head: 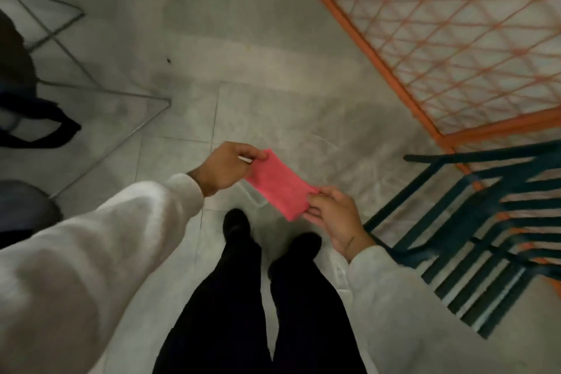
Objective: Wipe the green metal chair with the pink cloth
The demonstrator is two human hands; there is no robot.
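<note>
Pink cloth (277,184) held taut between both hands above the floor, near the green metal chair (485,237) but not touching it.
The left hand (226,168) pinches its far end and the right hand (337,222) its near end, so its long axis slants from far-left toward the chair. It is probably light and limp (likely to skid on painted slats), so best gripped bunched in one palm.

Arms forward — left hand (224,168) and right hand (337,222) each in a fingertip pinch on the pink cloth (279,188).
</note>
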